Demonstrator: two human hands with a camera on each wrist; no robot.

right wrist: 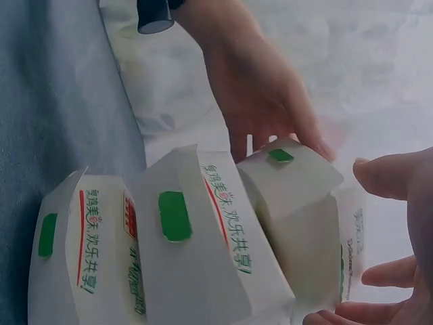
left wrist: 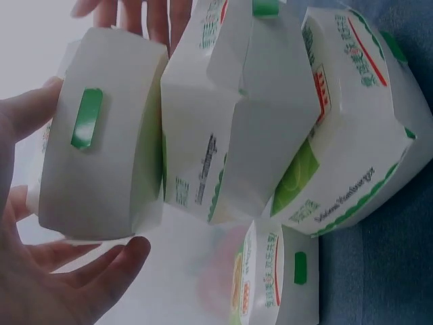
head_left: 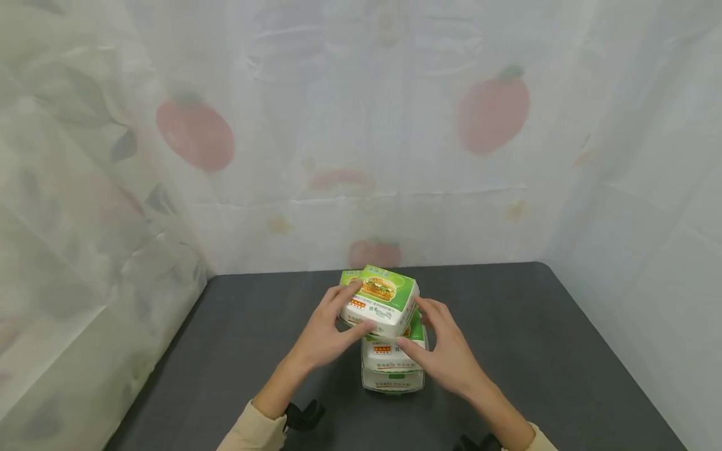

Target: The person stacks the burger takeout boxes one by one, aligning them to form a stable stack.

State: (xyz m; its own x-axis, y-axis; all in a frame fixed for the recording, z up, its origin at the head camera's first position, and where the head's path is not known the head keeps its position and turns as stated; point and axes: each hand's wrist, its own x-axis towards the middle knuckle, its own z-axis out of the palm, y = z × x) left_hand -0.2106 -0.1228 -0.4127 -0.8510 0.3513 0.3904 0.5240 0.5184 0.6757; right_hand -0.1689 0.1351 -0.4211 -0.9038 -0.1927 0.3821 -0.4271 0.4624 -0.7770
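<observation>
A green-and-white hamburger box (head_left: 389, 291), with a burger picture on its lid, sits tilted above two stacked hamburger boxes (head_left: 393, 382). My left hand (head_left: 324, 335) grips its left side, thumb at the front and fingers reaching over the lid. At its right side is my right hand (head_left: 451, 354), thumb and fingers spread around the corner. In the right wrist view, a gap shows between the right thumb and the upper box (right wrist: 304, 244); the other fingers are near its edge. Whether they press on it, I cannot tell.
Behind the stack stands another hamburger box (left wrist: 287, 271), mostly hidden in the head view. Everything rests on a dark table (head_left: 254, 313). White curtains with fruit prints (head_left: 361, 125) enclose the back and both sides.
</observation>
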